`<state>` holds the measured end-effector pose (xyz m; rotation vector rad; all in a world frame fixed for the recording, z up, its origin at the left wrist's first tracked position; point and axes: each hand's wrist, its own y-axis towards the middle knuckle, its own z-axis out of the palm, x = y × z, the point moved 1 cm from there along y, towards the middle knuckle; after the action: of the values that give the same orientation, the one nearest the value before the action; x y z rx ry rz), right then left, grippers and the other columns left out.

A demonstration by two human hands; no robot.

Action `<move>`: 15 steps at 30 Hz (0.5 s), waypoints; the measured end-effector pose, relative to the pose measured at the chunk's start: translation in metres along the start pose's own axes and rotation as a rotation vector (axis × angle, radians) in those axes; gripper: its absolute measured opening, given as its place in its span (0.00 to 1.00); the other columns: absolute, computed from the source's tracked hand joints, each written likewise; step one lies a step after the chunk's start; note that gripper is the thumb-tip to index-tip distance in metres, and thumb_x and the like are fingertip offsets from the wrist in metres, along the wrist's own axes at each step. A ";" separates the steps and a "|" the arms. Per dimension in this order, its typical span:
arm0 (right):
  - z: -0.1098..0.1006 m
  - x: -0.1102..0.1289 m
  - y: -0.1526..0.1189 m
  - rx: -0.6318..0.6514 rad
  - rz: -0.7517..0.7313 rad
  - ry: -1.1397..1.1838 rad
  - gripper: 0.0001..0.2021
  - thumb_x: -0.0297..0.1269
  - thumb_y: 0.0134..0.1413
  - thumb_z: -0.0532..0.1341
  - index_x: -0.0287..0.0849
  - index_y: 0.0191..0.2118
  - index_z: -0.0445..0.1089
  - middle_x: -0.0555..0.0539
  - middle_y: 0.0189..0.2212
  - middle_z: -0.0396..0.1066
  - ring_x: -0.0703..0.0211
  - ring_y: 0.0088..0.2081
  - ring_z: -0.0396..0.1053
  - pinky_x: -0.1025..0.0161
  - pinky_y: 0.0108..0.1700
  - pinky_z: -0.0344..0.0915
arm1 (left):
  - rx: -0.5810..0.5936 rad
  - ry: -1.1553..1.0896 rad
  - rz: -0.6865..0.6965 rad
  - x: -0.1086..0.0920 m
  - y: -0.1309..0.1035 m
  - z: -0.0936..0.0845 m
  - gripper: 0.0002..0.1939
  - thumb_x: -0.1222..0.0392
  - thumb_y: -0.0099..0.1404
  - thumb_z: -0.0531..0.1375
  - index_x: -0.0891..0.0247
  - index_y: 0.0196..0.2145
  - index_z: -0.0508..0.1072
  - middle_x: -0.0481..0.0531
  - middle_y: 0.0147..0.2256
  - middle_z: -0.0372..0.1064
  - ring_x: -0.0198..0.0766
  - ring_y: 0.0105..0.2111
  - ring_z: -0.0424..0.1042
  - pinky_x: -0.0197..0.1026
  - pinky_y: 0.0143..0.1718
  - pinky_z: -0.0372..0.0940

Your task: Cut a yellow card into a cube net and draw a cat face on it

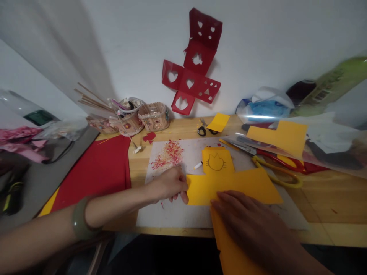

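Observation:
A cross-shaped sheet of yellow paper [226, 183] lies on a white board [157, 219], with a cat's head drawn in dark line on its far flap. Its near flap hangs down past the table's front edge. My left hand [169, 185] is closed, thumb and fingers pinching the end of the left flap. Flat across the near part of the paper rests my right hand [246, 217], its fingers stretched out and together. A short white pencil-like stub [198, 165] lies beside the cat flap. To the right are scissors with yellow handles [286, 180].
Red paper sheets [94, 172] lie at left, near decorated holders [127, 123] with sticks and pens. Red and yellow scraps [169, 154] cover part of the board. A cut-out red paper net [200, 70] hangs on the wall. Small black-handled scissors [202, 131] lie at the back.

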<state>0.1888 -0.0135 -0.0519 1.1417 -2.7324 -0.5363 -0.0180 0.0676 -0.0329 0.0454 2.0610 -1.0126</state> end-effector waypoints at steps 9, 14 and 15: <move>-0.004 0.001 0.005 0.014 0.021 0.032 0.17 0.23 0.52 0.47 0.39 0.40 0.71 0.43 0.37 0.74 0.49 0.38 0.71 0.53 0.33 0.72 | -0.046 0.264 0.111 0.000 -0.001 -0.011 0.14 0.57 0.60 0.53 0.65 0.19 0.66 0.52 0.20 0.71 0.31 0.16 0.59 0.35 0.18 0.57; -0.003 0.001 0.006 0.029 0.038 0.035 0.17 0.23 0.49 0.49 0.40 0.40 0.71 0.43 0.37 0.74 0.48 0.38 0.71 0.53 0.33 0.72 | -0.365 0.728 0.467 -0.005 -0.017 -0.009 0.12 0.65 0.65 0.49 0.67 0.37 0.72 0.56 0.35 0.74 0.40 0.36 0.71 0.42 0.36 0.64; -0.002 0.001 0.006 0.035 0.036 0.035 0.17 0.23 0.49 0.49 0.40 0.40 0.71 0.43 0.37 0.74 0.48 0.39 0.71 0.52 0.33 0.72 | -0.376 0.878 0.596 -0.003 -0.020 -0.003 0.13 0.67 0.65 0.48 0.68 0.42 0.71 0.58 0.40 0.73 0.40 0.36 0.71 0.41 0.35 0.65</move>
<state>0.1847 -0.0115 -0.0478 1.0970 -2.7370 -0.4613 -0.0255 0.0569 -0.0169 0.9943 2.7116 -0.2064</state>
